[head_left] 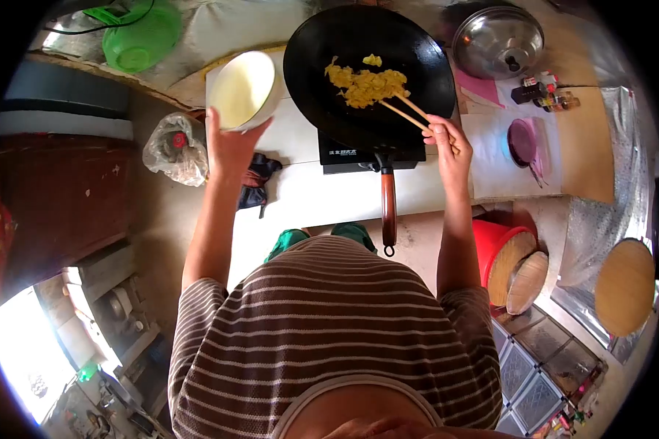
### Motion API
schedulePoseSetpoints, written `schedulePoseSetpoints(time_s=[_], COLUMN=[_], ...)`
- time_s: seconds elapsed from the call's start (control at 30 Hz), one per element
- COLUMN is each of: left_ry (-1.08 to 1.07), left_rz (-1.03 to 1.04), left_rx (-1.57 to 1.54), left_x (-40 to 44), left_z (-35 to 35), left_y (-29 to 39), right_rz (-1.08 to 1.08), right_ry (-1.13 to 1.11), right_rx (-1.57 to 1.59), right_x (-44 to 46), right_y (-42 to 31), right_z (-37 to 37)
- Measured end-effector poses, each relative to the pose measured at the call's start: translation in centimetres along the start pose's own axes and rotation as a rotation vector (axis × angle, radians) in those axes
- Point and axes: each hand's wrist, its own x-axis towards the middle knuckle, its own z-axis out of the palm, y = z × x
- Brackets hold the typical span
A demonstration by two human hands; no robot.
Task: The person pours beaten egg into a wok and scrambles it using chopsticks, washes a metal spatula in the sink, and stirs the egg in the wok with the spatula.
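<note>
Scrambled egg (365, 86) lies in the black wok (311, 66), which stands on an induction cooker (337, 156). My right hand (448, 139) is closed on a pair of wooden chopsticks (406, 117), whose tips touch the egg. To the left of the wok, my left hand (231, 146) grips a white bowl (244, 91) by its lower edge, tilted so that its pale inside shows. The wok's brown handle (389, 205) points toward my body, with neither hand on it.
A metal lid (498, 42) and small bottles (545, 91) are right of the wok. A green basket (140, 36) is at the back left, a plastic bag (174, 150) below it. A red bucket (490, 245) stands at the lower right.
</note>
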Motion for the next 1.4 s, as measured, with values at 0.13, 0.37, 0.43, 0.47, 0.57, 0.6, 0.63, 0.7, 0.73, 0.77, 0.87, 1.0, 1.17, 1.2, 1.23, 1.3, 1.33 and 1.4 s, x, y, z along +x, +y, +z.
schedulePoseSetpoints(time_s=[0.13, 0.37, 0.43, 0.47, 0.57, 0.6, 0.63, 0.7, 0.73, 0.77, 0.87, 1.0, 1.17, 1.2, 1.23, 1.3, 1.33, 1.4], left_ry=[0.2, 0.117, -0.051, -0.051, 0.022, 0.053, 0.083, 0.094, 0.107, 0.105, 0.025, 0.303, 0.35, 0.358, 0.351, 0.36, 0.369, 0.408], left_rz=[-0.067, -0.017, 0.145, 0.144, 0.046, -0.013, -0.071, -0.082, -0.096, -0.102, 0.007, -0.138, -0.25, -0.249, -0.264, -0.318, -0.31, -0.102], left_rx=[-0.117, 0.4, 0.919, 0.911, 0.506, 0.42, 0.334, 0.276, 0.219, 0.22, 0.452, 0.138, 0.213, 0.21, 0.305, 0.421, 0.415, 0.625], left_x=[1.3, 4.2, 5.6, 6.5, 7.4, 7.6, 7.7, 9.0, 9.6, 10.1, 10.6, 10.3, 10.2, 10.0, 9.7, 8.6, 8.3, 7.2], left_z=[-9.9, -19.5, -23.4, -24.5, -24.9, -24.0, -23.2, -24.9, -26.1, -27.4, -28.0, -24.4, -25.6, -25.8, -26.0, -25.6, -26.0, -28.4], left_y=[-1.4, -5.6, -7.0, -7.6, -8.4, -8.0, -7.6, -8.5, -9.2, -9.8, -10.8, -9.7, -9.8, -9.7, -9.4, -8.0, -7.5, -6.9], right_rz=[0.108, -0.119, -0.026, -0.006, 0.013, 0.047, 0.13, 0.211, 0.248, 0.248, 0.171, 0.041, 0.303, 0.29, 0.19, 0.128, 0.169, 0.231], right_ry=[-0.022, 0.024, 0.144, 0.195, 0.234, 0.202, 0.167, 0.058, 0.031, 0.027, 0.09, 0.096, -0.08, -0.044, 0.003, 0.01, -0.031, -0.061], right_rx=[0.017, -0.45, -0.336, -0.294, -0.17, 0.018, -0.083, -0.023, 0.051, 0.007, -0.267, -0.155, -0.097, -0.216, -0.238, -0.2, -0.143, -0.187], right_x=[1.4, 6.9, 7.0, 7.4, 8.6, 8.7, 7.9, 6.6, 6.3, 6.3, 7.7, 8.0, 6.3, 6.6, 6.5, 6.3, 5.8, 4.6], right_y=[1.8, 3.6, 2.8, 2.7, 7.1, 7.2, 7.5, 6.0, 5.5, 5.4, 5.4, 6.9, 3.5, 3.4, 3.9, 4.0, 4.1, 1.3], right_z=[1.7, 4.4, 2.6, 1.5, 1.8, 3.1, 4.7, 5.8, 5.5, 4.1, 1.1, 7.1, 4.1, 3.4, 3.7, 5.4, 6.4, 7.2])
